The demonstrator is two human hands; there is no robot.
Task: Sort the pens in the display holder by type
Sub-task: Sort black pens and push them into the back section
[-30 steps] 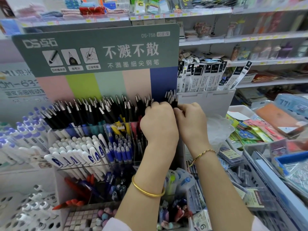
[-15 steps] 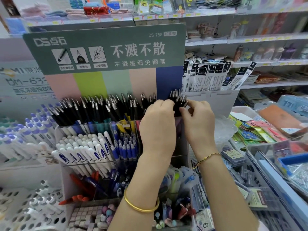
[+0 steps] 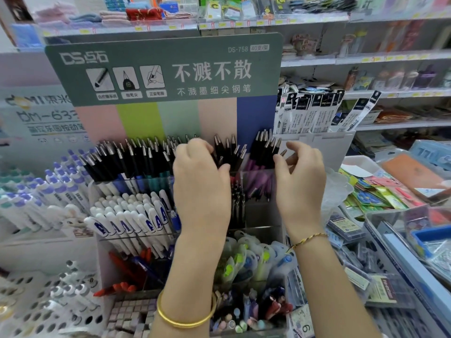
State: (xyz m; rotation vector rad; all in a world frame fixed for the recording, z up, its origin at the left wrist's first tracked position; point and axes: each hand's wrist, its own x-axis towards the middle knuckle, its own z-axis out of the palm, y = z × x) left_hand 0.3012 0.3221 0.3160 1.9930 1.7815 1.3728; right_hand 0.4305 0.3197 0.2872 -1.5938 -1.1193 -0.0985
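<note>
Head view.

1. Display holder (image 3: pixel 262 215): a tiered clear-walled rack at frame centre, in front of a green header card (image 3: pixel 158 69). The top tier carries a row of black-capped pens (image 3: pixel 136 157) running from centre left to centre right. The tier below holds white pens with blue print (image 3: pixel 136 220).

2. Left hand (image 3: pixel 202 184): at frame centre, fingers and thumb curled round a small pen bundle (image 3: pixel 228 152) from the top row. The caps fan out above the fist.

3. Right hand (image 3: pixel 301 184): right of centre, well apart from the left hand. Its fingers are spread and loosely bent, with the tips just beside the end group of pens (image 3: pixel 264 147) in the right-hand compartment. No grasp is visible.

4. Change: half a second ago the two hands were together on one cluster at the right end of the top row. They have since separated, and that cluster is now split into the gripped bundle and the end group, with a gap of blue backing between them.

5. Meaning for the task: judged from the split, a batch has been divided out of the mixed cluster. It probably needs seating in the compartment of its own type. Risk: loose caps may tip sideways into the neighbouring group.
</note>
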